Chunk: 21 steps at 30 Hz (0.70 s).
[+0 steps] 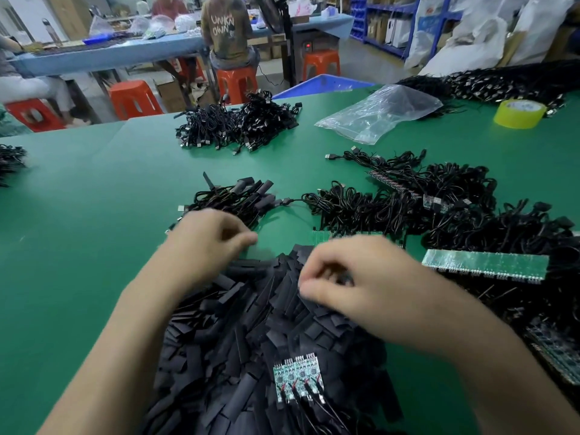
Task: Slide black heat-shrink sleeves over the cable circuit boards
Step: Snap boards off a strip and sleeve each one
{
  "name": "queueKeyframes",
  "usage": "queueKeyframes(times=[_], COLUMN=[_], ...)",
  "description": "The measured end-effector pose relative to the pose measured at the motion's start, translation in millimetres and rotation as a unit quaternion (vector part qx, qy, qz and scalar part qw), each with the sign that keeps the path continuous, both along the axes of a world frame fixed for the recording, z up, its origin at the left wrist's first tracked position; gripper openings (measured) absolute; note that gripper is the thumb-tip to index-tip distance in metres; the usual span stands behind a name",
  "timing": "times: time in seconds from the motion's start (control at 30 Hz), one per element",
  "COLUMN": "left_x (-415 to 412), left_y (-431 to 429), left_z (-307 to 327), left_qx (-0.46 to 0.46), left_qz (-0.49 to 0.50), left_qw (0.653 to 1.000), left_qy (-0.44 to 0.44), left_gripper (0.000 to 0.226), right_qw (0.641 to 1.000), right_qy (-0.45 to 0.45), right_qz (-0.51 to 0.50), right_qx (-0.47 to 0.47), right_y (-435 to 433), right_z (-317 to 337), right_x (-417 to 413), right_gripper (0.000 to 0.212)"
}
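Observation:
A big heap of black heat-shrink sleeves (232, 328) lies on the green table in front of me. On its near side rests a short strip of green circuit boards (296, 375) with black cables soldered on. My right hand (351, 287) hovers over the heap's top, with its thumb and curled fingers pinching a black sleeve. My left hand (210, 243) is at the heap's far left edge with its fingers curled. Motion blur hides what, if anything, it holds. Beyond it lie cables with sleeves fitted (238, 196).
Tangled black cables (439, 202) and a long green board panel (483, 262) fill the right side. Cable bundles (238, 124), a clear plastic bag (379, 111) and a yellow tape roll (519, 113) lie farther back. Other people sit at a blue bench behind.

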<state>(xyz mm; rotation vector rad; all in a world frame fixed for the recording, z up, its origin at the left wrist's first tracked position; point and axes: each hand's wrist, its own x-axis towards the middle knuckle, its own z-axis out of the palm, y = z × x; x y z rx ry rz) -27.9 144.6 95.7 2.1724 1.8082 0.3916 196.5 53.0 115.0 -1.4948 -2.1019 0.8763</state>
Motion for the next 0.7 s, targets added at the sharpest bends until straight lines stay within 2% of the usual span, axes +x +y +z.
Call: queueKeyframes(times=[0.1,0.17,0.3,0.43,0.57,0.7], left_x=[7.5,10.5,6.5,-0.3,-1.9,-8.5], left_y=[-29.4,-39.3,-49.8,-59.5,-70.5,-75.8], left_z=[-9.3,-11.4,-6.1,0.7,8.9,20.2], left_qx=[-0.035,-0.056,-0.123,-0.193,-0.312,-0.352], left_qz=[-0.036,-0.058,-0.115,-0.173,-0.212,-0.232], left_qw=[0.998,0.995,0.979,0.954,0.899,0.867], left_qy=[-0.025,-0.053,-0.115,-0.151,-0.224,-0.267], left_gripper=[0.024,0.024,0.021,0.022,0.04,0.04], right_qw=[0.975,0.948,0.94,0.956,0.959,0.966], right_qy=[-0.184,-0.271,-0.294,-0.215,-0.079,0.049], right_qz=[0.104,0.156,0.172,0.184,0.213,0.167], right_qx=[-0.071,-0.064,-0.028,-0.071,-0.168,-0.192], right_y=[-6.5,-11.9,-15.1,-10.1,-0.9,2.2], right_z=[-15.1,-27.4,-35.3,-29.9,-8.4,5.7], right_x=[-24.1,-38.1,-52.0,-43.1,-22.7,-7.6], right_gripper=[0.025,0.037,0.029,0.019,0.016,0.013])
